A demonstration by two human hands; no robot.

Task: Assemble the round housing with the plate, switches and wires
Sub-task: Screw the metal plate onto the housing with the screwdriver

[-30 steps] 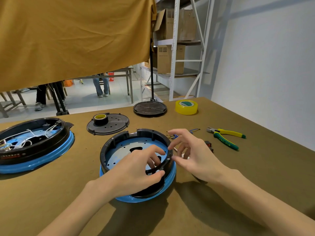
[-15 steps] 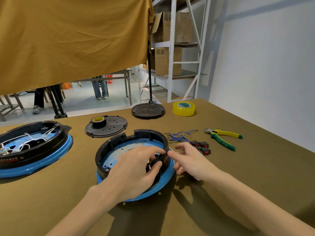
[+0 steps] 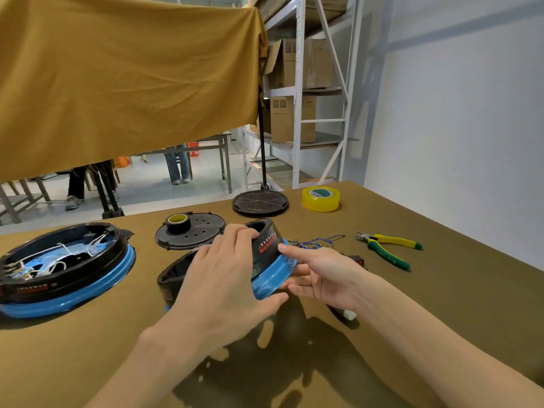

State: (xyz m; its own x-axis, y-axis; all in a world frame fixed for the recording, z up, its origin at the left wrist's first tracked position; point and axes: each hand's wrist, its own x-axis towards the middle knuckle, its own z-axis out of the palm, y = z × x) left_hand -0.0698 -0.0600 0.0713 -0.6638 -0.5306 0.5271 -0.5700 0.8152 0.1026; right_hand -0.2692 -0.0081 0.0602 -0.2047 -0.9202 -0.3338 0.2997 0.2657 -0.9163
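Note:
The round housing (image 3: 266,245), a black wall with red markings on a blue ring, is tipped up on its edge at the table's middle. My left hand (image 3: 223,281) grips it, with fingers over the top rim and the thumb under the blue ring. The inside plate is hidden. My right hand (image 3: 321,278) touches the blue ring from the right with straight fingers, the index finger along its upper edge. Blue wires (image 3: 318,241) lie just behind it, and a black and red switch (image 3: 357,259) peeks out past my right hand.
A second housing (image 3: 67,269) with white wires sits at the left. Behind are a black perforated plate (image 3: 203,234) bearing a tape roll (image 3: 178,222), a round black lid (image 3: 260,203) and yellow tape (image 3: 321,198). Green and yellow pliers (image 3: 388,250) lie at the right.
The housing lay flat with my fingers at its right rim. Now my left hand has tipped it up on edge, and my right hand has moved against the blue ring.

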